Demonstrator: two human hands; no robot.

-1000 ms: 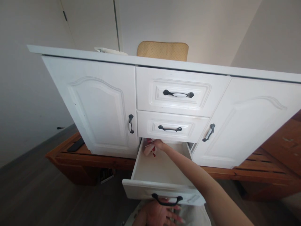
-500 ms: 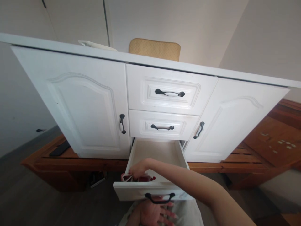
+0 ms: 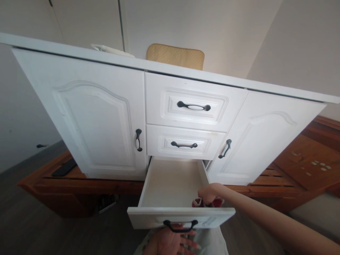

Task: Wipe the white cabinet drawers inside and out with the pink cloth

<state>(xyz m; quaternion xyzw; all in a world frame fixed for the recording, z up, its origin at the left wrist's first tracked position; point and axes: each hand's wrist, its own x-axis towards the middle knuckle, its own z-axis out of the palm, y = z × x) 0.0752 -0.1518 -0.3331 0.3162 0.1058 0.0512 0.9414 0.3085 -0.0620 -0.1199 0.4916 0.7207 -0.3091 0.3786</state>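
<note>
Red cloth (image 3: 198, 202), bunched and small, sits in the front right corner of the open bottom drawer (image 3: 170, 182), low in the middle of the frame; it may be a sock or a small garment, the view is too poor to say. Right hand (image 3: 208, 193) is curled down over it, fingers closed on the cloth. Left hand (image 3: 170, 242) lies under the drawer's front at the bottom edge, fingers spread apart beneath the black handle (image 3: 180, 226), holding nothing. Above the drawer are two shut drawers of a white cabinet (image 3: 87, 117), with a tan cushion (image 3: 175, 56) on top.
</note>
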